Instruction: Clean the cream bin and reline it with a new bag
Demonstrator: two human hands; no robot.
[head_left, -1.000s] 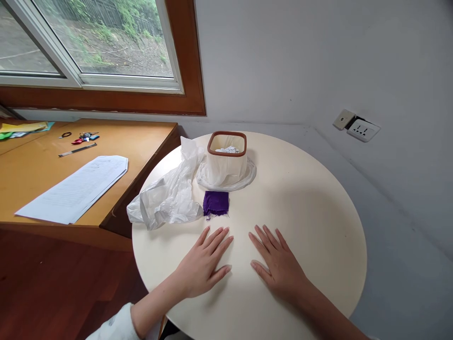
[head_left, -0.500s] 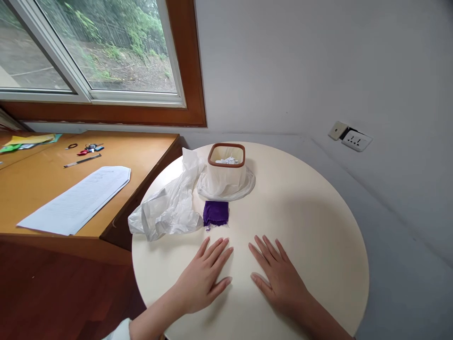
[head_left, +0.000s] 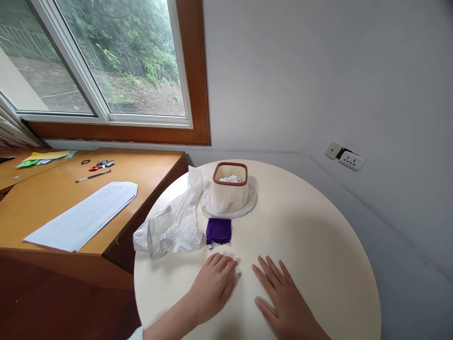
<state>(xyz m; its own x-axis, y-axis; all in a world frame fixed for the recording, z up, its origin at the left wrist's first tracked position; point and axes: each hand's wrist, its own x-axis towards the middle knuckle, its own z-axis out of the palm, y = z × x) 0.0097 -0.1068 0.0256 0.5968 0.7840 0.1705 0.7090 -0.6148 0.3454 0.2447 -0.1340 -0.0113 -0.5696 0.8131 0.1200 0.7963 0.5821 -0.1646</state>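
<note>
My left hand point(head_left: 214, 287) is just above the round white table point(head_left: 311, 283), fingers bent and loosely curled, with nothing seen in them. Its fingertips are close to a folded purple cloth point(head_left: 218, 231) with frayed edges, apart from it. Flat on the tabletop, fingers spread, lies my right hand point(head_left: 282, 296), holding nothing. Behind the cloth stands a small bin point(head_left: 230, 196) with a brown rim, wrapped in a translucent white liner, with crumpled paper point(head_left: 230, 179) inside. A crumpled white plastic bag point(head_left: 177, 226) spreads to the left of the bin and cloth.
On the left, a wooden desk point(head_left: 46, 198) holds a stack of papers point(head_left: 85, 215), a pen point(head_left: 92, 176), keys point(head_left: 102, 165) and coloured sheets point(head_left: 46, 158). A window point(head_left: 141, 71) is above it. A wall socket point(head_left: 351, 160) is at the right.
My left hand has lifted and its fingers have curled from lying flat. My right hand stays spread on the table. The camera view has tilted up, so everything sits lower.
</note>
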